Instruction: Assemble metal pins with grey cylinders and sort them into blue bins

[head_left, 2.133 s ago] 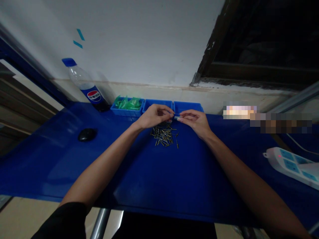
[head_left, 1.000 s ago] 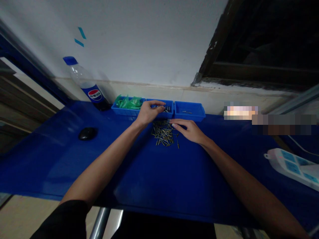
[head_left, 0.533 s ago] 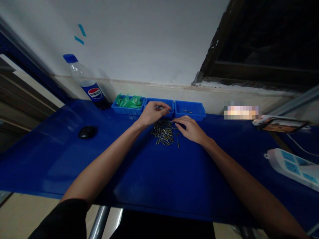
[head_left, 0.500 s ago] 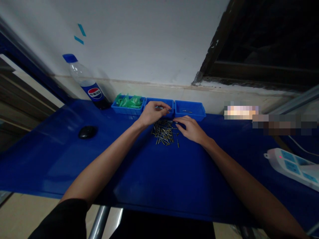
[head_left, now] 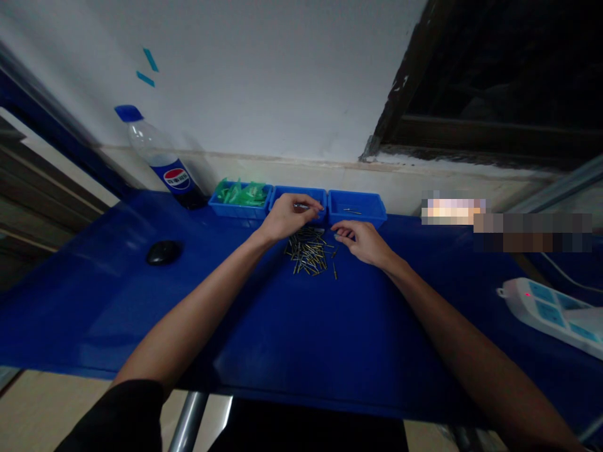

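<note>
A heap of small metal pins (head_left: 309, 253) lies on the blue table (head_left: 282, 326) between my hands. My left hand (head_left: 286, 216) hovers over the front edge of the middle blue bin (head_left: 301, 192), fingers pinched on a thin metal pin. My right hand (head_left: 360, 240) rests at the heap's right edge, fingers curled and pinched on something I cannot make out. The right blue bin (head_left: 356, 204) holds a pin or two. The left blue bin (head_left: 241, 199) is full of green plastic parts.
A cola bottle (head_left: 159, 160) stands at the back left by the wall. A black mouse (head_left: 162, 252) lies left of my arm. A white power strip (head_left: 551, 307) sits at the right. Blurred items lie at the back right.
My hands parted from each other; the left went to the middle bin and came back to its front edge, the right dropped to the heap and curled its fingers.
</note>
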The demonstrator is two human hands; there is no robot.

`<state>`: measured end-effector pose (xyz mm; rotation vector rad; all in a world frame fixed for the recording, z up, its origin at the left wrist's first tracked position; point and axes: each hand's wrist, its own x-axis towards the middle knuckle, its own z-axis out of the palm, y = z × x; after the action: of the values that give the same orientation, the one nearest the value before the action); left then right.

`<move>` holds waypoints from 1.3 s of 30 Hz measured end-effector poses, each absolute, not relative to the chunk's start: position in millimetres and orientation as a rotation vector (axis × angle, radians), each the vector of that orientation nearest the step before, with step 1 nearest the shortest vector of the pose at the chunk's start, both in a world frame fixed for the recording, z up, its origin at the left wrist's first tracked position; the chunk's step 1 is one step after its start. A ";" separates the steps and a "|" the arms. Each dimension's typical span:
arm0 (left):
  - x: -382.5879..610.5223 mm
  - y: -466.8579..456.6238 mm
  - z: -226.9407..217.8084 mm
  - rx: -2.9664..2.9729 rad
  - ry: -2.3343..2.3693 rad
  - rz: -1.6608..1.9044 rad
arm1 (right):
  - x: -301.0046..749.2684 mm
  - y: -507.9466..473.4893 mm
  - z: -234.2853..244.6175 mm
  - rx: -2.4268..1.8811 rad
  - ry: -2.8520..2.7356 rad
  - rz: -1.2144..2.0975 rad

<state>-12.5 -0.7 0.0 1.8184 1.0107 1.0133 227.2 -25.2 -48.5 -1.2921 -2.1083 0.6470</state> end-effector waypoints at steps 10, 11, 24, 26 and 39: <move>-18.7 4.1 -2.8 1.955 0.939 0.823 | 220.3 -29.5 -31.9 -1.072 -1.578 1.102; -18.6 4.0 -3.7 1.948 0.930 0.804 | 219.7 -29.7 -31.0 -1.061 -1.539 1.101; -8.9 -6.5 1.5 1.845 0.780 0.762 | 210.2 -40.4 -20.3 -0.991 -1.599 0.933; -9.7 -5.5 0.0 1.846 0.788 0.772 | 209.2 -40.2 -22.5 -0.999 -1.619 0.942; -20.4 7.8 -6.7 1.726 1.131 1.134 | 212.1 -36.0 -46.3 -1.022 -2.260 0.619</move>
<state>-20.4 7.8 -6.7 1.7257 1.1312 1.1344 212.1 -36.0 -46.3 -1.0218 -2.2600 0.6192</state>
